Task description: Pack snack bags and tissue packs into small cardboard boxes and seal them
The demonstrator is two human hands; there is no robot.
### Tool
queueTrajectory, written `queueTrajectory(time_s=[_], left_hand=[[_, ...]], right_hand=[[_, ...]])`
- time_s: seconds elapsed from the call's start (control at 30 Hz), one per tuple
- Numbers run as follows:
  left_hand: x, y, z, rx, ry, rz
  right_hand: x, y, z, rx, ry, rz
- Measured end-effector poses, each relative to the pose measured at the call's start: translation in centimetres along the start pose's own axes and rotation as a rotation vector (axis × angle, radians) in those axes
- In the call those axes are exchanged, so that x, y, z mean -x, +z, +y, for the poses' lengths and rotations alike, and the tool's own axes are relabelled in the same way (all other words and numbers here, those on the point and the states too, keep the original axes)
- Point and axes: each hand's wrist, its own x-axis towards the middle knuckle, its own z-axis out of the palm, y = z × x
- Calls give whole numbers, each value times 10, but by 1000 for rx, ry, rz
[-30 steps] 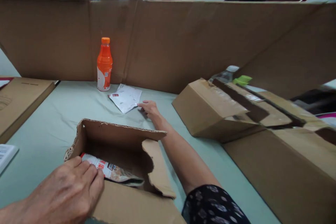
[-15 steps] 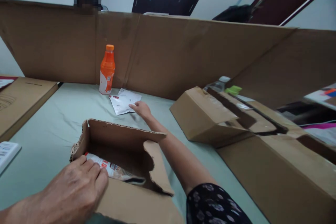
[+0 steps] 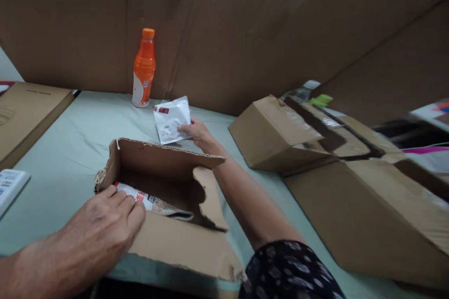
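My left hand [image 3: 105,222] lies flat, fingers together, on the near flap of an open torn cardboard box [image 3: 168,156], its fingertips at the box's inner edge. Inside the box lies a printed snack packet [image 3: 154,204]. My right hand [image 3: 197,131] reaches past the box and grips a white pouch [image 3: 171,119] with a red mark, lifted off the green table cover [image 3: 80,140] and tilted up. An orange drink bottle [image 3: 143,69] stands just behind the pouch.
A tall cardboard wall [image 3: 245,42] runs along the back. A second open box [image 3: 291,133] and flattened cardboard [image 3: 372,215] fill the right side. A flat brown carton [image 3: 24,112] and a white printed item [image 3: 9,186] lie at the left.
My right hand closed on the white pouch and raised it off the table, pulling it toward the box. My left hand stayed on the box flap. The camera tipped downward.
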Motion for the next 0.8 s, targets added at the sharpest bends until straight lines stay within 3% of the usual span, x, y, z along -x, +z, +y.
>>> queueTrajectory(time_s=[0.13, 0.23, 0.3, 0.37, 0.43, 0.5, 0.6, 0.67, 0.8], left_hand=[[0, 7, -2, 22, 8, 80], [-2, 3, -3, 61, -12, 5], [-4, -1, -3, 68, -41, -63], [-5, -3, -2, 66, -66, -100], [-5, -3, 0, 78, -92, -101], [-5, -2, 1, 97, -113, -90], [-3, -1, 5, 104, -147, -62], [0, -1, 7, 102, -174, -10], [3, -2, 7, 117, -175, 101]], right_hand=[[58, -54, -18, -168, -236, 131], [115, -88, -39, -272, -583, 251], [158, -97, -54, -180, -747, 280], [196, -95, -66, 34, -845, 209], [222, -85, -76, 321, -882, 55], [235, -72, -83, 649, -816, -83], [234, -53, -93, 1088, -604, -220], [228, -40, -97, 1225, -557, -330], [217, -22, -96, 1186, -678, -487]])
